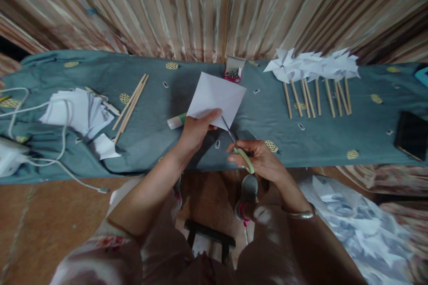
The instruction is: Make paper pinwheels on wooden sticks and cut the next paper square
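Observation:
My left hand [197, 130] pinches the near corner of a white square of paper [216, 98], holding it tilted above the blue cloth-covered table [147, 124]. My right hand [259, 158] grips green-handled scissors [239, 147]; their blades point up-left and meet the paper's lower corner, just right of my left thumb. A glue stick [176, 120] lies on the cloth directly left of my left hand.
Finished white paper pinwheels on wooden sticks [312, 75] lie at the right. Loose sticks [131, 102] and a pile of cut paper [78, 113] sit left, beside white cables. A small box of pins [233, 70] stands behind the paper. A dark phone [412, 136] rests far right.

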A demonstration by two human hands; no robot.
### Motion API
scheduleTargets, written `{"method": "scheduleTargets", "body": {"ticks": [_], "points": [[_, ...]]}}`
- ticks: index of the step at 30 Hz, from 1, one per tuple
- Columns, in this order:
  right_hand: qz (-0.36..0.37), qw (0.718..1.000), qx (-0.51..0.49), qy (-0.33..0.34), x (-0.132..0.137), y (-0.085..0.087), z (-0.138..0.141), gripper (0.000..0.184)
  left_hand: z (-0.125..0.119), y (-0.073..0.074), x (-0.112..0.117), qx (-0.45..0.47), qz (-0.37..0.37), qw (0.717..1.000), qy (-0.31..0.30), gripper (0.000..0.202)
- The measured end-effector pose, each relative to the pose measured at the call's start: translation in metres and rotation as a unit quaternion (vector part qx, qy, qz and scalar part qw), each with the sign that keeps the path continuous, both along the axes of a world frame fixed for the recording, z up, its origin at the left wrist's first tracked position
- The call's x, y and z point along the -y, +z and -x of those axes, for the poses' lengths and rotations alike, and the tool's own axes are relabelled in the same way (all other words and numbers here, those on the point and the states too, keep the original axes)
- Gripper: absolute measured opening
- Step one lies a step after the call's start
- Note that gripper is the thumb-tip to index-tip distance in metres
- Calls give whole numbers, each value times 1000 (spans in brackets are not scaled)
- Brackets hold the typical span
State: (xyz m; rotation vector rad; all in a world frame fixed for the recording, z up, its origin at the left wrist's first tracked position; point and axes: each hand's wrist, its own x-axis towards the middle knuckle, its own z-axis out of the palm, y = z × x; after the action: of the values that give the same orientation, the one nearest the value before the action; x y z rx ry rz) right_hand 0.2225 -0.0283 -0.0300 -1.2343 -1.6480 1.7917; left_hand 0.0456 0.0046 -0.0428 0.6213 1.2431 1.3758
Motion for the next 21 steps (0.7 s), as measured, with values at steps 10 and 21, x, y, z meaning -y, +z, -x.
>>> {"method": "scheduleTargets", "body": {"ticks": [10, 21], "points": [[5, 1000, 7, -9, 0, -2, -2, 36, 2, 4, 1, 34, -15, 999, -16, 26], [-19, 1000, 5, -20, 0, 1, -1, 34, -2, 3, 3, 5, 1, 999, -45, 20]]}}
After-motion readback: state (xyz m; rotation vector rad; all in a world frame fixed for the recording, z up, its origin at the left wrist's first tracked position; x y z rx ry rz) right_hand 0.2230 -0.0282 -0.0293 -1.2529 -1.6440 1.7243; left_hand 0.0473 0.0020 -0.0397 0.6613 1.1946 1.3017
